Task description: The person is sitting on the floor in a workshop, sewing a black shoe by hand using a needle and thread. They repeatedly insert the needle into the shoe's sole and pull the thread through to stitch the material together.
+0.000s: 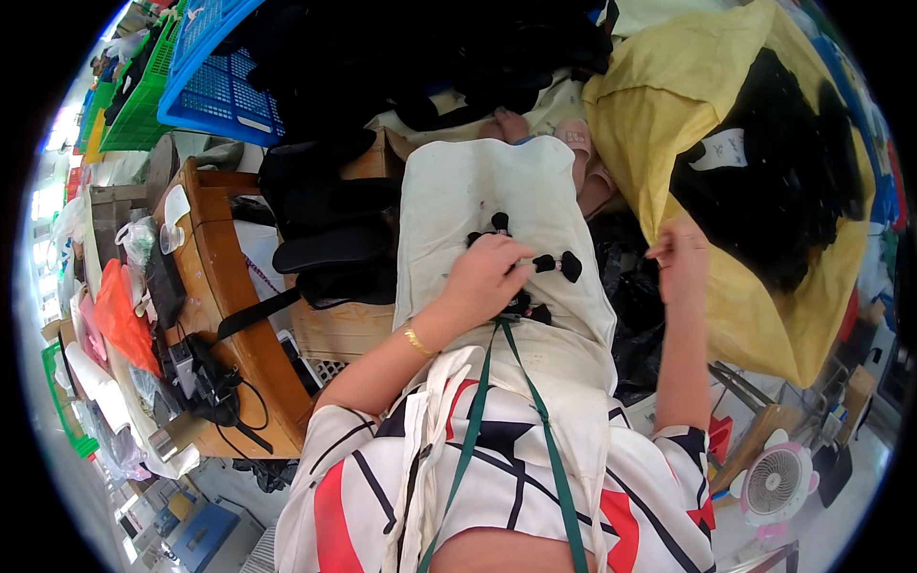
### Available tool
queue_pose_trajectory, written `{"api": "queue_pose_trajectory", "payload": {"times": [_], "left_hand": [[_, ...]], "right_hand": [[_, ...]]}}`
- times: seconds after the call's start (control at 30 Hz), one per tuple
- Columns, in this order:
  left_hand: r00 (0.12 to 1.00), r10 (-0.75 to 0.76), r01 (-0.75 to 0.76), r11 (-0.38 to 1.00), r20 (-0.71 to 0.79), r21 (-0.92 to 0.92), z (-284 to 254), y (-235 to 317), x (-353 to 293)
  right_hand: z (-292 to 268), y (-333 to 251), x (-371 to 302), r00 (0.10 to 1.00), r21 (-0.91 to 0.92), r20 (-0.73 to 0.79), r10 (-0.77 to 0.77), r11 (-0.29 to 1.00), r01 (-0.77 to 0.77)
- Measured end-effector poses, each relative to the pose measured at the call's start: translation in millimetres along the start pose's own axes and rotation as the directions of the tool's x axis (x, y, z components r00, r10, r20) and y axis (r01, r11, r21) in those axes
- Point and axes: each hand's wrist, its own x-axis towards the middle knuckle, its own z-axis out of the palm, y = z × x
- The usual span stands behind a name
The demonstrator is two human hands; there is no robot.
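Note:
A white padded cloth lies across my lap, with several small black fabric bows on it. My left hand, a gold bracelet at its wrist, rests over some of these bows, its fingers bent and slightly apart. One black bow sits just right of the fingertips, and another black bow shows above the knuckles. Out to the right, my right hand is raised beside the yellow sack. Its fingers are curled together; anything between them is too small to make out. A green strap hangs down my front.
Dark items and a white piece fill the yellow sack. Black padded shapes are stacked left of my lap, beside a wooden stool. A blue crate stands far left. A fan is at lower right.

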Motion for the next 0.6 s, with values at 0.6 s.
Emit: {"api": "queue_pose_trajectory", "payload": {"times": [0.6], "left_hand": [[0.989,-0.075,0.115,0.929,0.126,-0.351,-12.4,2.2,7.0]], "right_hand": [[100.1,63.7,-54.4,0.886,-0.272,0.371,-0.277,0.880,0.389]]}}
